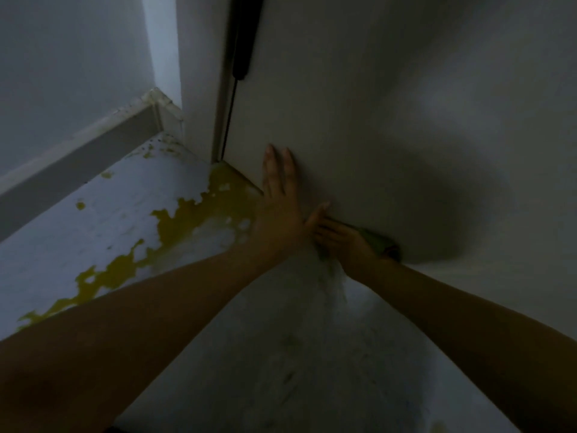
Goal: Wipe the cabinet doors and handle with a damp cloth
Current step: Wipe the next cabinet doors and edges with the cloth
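The white cabinet door (390, 120) fills the upper right of the dim head view. My left hand (281, 198) lies flat against its lower edge, fingers straight and pointing up. Just right of it, my right hand (340, 242) presses a greenish cloth (379, 243) against the bottom of the door, close to the floor. How the right fingers lie on the cloth is blurred. A black handle (245, 35) runs down the door's left edge at the top of the frame.
The floor (109, 220) is white with peeled patches showing yellow. A grey skirting board (78, 160) runs along the left wall to the corner. A narrow white side panel (199, 89) stands left of the door.
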Motion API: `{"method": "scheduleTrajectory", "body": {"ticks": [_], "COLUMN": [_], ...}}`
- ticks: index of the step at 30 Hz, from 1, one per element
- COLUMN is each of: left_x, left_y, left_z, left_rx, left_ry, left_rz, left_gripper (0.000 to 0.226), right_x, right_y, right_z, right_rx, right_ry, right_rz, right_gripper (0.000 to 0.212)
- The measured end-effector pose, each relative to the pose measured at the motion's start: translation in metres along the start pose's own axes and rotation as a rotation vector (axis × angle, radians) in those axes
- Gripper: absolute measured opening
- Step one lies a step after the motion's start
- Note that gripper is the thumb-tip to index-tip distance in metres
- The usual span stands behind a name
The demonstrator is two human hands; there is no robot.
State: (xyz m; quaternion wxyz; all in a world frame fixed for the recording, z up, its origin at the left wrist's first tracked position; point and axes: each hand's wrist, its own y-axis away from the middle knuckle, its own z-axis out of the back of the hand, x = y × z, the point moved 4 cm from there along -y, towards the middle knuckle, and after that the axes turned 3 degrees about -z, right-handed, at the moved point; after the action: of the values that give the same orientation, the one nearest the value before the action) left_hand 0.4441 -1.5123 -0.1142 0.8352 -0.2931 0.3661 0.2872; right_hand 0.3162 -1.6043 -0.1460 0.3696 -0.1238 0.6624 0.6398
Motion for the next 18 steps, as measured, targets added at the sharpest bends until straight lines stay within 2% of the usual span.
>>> {"method": "scheduleTrajectory", "body": {"ticks": [1,2,3,7,8,10,12,14,15,16,18], "left_x": [-0.001,-0.006,-0.009,-0.02,-0.023,-0.028,-0.031,-0.034,-0.036,-0.036,-0.041], "left_y": [0.0,0.0,0.0,0.001,0.001,0.002,0.002,0.003,0.003,0.003,0.001], "left_z": [-0.001,0.002,0.003,0.007,0.007,0.007,0.005,0.003,0.001,-0.002,-0.005], "left_rx": [-0.007,-0.001,-0.001,0.018,0.011,0.002,0.015,0.018,0.023,0.027,0.019], "left_ry": [-0.017,-0.035,-0.035,-0.051,-0.049,-0.041,-0.019,0.002,0.021,0.036,0.045], "left_rz": [0.011,0.028,0.036,0.021,0.009,0.016,0.047,0.056,0.064,0.076,0.101], "left_gripper": [0.099,0.1,0.1,0.098,0.097,0.097,0.098,0.099,0.099,0.098,0.098], "right_x": [-0.004,0.002,0.009,0.031,0.028,0.019,0.005,-0.019,-0.031,-0.04,-0.05], "right_y": [0.011,0.019,0.03,0.068,0.077,0.095,0.115,0.139,0.152,0.16,0.161], "right_z": [-0.001,-0.011,-0.015,-0.042,-0.044,-0.046,-0.046,-0.041,-0.04,-0.039,-0.041], "right_rx": [0.027,0.029,0.0,0.051,0.033,-0.128,-0.299,-0.57,-0.64,-0.679,-0.657], "right_ry": [0.025,0.074,0.023,-0.175,-0.285,-0.468,-0.488,-0.543,-0.533,-0.452,-0.329], "right_rz": [-0.053,-0.031,-0.027,-0.03,-0.081,-0.178,-0.37,-0.638,-0.771,-0.886,-1.001], "right_gripper": [0.072,0.069,0.067,0.064,0.067,0.069,0.054,0.053,0.054,0.055,0.058]}}
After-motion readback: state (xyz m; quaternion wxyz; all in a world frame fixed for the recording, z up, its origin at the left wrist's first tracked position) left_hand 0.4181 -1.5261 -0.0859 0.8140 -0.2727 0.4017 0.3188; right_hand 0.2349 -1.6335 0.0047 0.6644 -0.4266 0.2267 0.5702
